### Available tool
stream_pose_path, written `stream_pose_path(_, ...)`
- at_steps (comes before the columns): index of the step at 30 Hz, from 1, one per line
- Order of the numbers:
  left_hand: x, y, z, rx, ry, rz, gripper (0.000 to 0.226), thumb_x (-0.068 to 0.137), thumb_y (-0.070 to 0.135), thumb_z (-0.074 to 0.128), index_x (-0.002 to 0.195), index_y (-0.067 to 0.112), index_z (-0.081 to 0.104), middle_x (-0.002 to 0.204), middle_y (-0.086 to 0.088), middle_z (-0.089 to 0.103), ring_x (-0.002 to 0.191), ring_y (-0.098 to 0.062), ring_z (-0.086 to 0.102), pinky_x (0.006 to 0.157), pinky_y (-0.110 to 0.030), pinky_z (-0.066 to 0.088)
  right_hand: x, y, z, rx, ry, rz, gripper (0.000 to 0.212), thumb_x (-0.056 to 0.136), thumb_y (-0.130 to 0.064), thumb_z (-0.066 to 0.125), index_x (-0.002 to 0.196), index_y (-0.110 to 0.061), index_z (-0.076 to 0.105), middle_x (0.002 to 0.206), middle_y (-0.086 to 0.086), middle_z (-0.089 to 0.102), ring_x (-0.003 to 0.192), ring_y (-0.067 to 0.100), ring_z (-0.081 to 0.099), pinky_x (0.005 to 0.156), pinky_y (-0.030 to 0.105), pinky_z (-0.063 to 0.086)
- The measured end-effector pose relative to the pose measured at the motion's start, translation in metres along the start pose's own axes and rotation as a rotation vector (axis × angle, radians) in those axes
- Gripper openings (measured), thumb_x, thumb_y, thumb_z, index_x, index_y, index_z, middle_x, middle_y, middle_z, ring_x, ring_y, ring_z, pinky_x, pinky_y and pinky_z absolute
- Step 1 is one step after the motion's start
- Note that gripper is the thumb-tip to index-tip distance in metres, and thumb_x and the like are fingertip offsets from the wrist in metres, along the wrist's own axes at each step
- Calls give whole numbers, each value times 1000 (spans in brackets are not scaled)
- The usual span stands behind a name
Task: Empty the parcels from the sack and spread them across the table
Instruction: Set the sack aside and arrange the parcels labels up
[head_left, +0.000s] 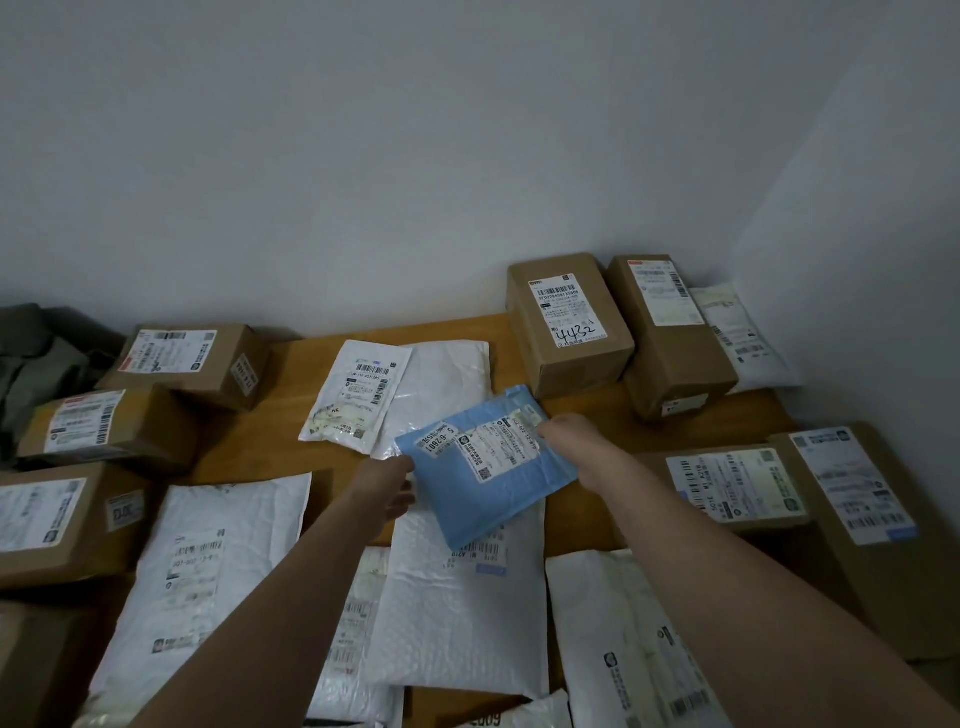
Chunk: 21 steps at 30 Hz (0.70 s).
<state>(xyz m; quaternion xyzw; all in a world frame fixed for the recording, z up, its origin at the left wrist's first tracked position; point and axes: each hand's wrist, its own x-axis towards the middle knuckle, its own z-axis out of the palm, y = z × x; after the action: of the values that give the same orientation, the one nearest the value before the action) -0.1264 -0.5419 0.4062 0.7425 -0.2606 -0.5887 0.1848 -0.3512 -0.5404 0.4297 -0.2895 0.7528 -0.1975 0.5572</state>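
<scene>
White bubble mailers (457, 613) are laid lower centre; blue padded mailer (488, 467) is gripped mid-frame by left hand (387, 491) and right hand (569, 431), above the wooden table (249, 441); cardboard boxes (566, 322) are ranged around.

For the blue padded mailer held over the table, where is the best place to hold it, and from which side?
By its two opposite edges, as now: the left hand holds the near-left edge and the right hand the far-right edge of the blue mailer. It is flat, thin and tilted above the white mailers, so a pinching grip from each side suits it, probably better than from above.
</scene>
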Motion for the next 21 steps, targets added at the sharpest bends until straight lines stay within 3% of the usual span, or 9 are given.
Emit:
stream_pose_path(4, 3, -1, 2, -92, -39, 3, 25, 93, 8, 55, 117, 2, 56, 109, -15, 65, 101, -30, 63, 89, -39, 52, 8, 5, 5, 9, -46, 39, 37, 97, -32, 53, 121, -5, 54, 104, 5, 63, 92, 18, 60, 67, 27, 48)
stream_pose_path(8, 4, 3, 7, -170, -56, 5, 19, 91, 0, 54, 110, 4, 53, 100, -12, 62, 103, -30, 59, 85, -41, 51, 6, 3, 4, -23, -50, 39, 26, 98, -26, 51, 118, -8, 54, 96, 1, 55, 88, 17, 53, 61, 26, 44)
stream_pose_path(10, 4, 6, 8, -173, -84, 13, 14, 91, -4, 51, 102, 5, 53, 96, -11, 61, 96, -28, 59, 84, -43, 50, 12, 1, 3, 3, 52, -26, 34, 97, -18, 48, 130, -8, 51, 120, 6, 56, 107, 23, 55, 85, 35, 51)
stream_pose_path(12, 5, 8, 9, -159, -108, 32, 17, 92, -6, 47, 101, 6, 54, 100, -13, 61, 94, -28, 58, 84, -45, 50, 18, -3, -2, 42, 152, -117, 46, 94, -11, 45, 140, -16, 44, 141, 5, 46, 127, 23, 45, 101, 36, 41)
stream_pose_path(14, 6, 11, 8, -134, -107, 48, 25, 91, -7, 45, 111, 5, 54, 105, -16, 61, 97, -30, 57, 83, -45, 49, 21, -8, -7, 134, 124, -187, 53, 94, -6, 42, 144, -24, 40, 146, 1, 41, 125, 18, 44, 95, 31, 39)
stream_pose_path(17, 4, 15, 5, -78, -133, 70, 28, 91, -6, 45, 115, 4, 55, 104, -15, 61, 94, -29, 57, 80, -42, 48, 20, -13, -11, 181, 71, -220, 55, 94, -4, 42, 144, -27, 39, 143, 0, 42, 107, 10, 45, 83, 26, 38)
stream_pose_path(21, -2, 21, 11, -57, -181, 109, 26, 93, -3, 47, 116, 2, 58, 101, -13, 64, 89, -27, 59, 74, -39, 49, 23, -6, -16, 232, 241, -185, 44, 93, -3, 44, 134, -18, 51, 135, 4, 51, 112, 16, 49, 85, 28, 38)
